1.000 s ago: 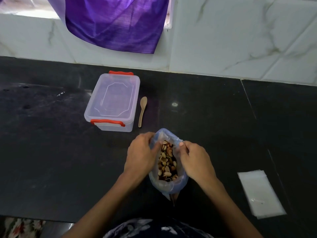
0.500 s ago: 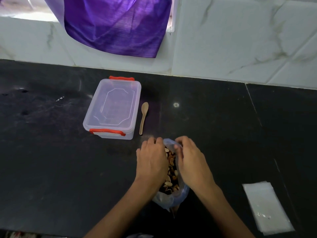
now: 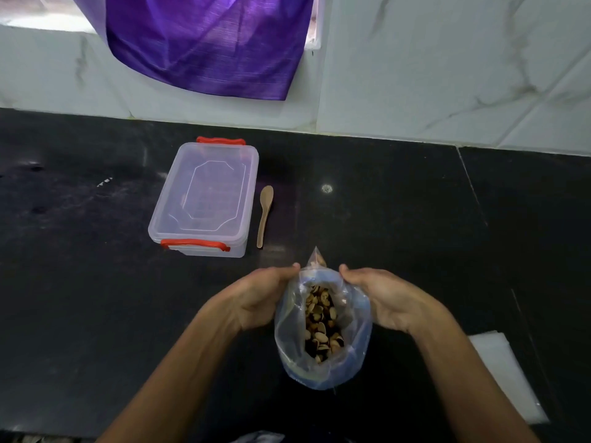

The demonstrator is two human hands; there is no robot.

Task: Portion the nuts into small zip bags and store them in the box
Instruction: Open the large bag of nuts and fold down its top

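Observation:
A clear bluish plastic bag (image 3: 355, 356) of shelled nuts (image 3: 320, 321) stands on the black counter, its mouth spread wide. My left hand (image 3: 259, 298) grips the left side of the bag's rim. At the right side, my right hand (image 3: 387, 298) holds the rim, so both hands pull the opening apart. A clear plastic box (image 3: 204, 199) with red latches sits lidded at the back left. Beside its right side lies a small wooden spoon (image 3: 264, 214). A stack of small clear zip bags (image 3: 502, 375) lies flat at the right edge.
The black stone counter (image 3: 80, 298) ends at a white marble-tiled wall (image 3: 431, 75). A purple cloth (image 3: 208, 43) hangs over the wall above the box. The counter's front edge runs just below my forearms.
My hands, close together over the bag's top half a second ago, have drawn apart and turned palm-inward, spreading the bag's mouth wide. The bag stands taller and the nuts show plainly.

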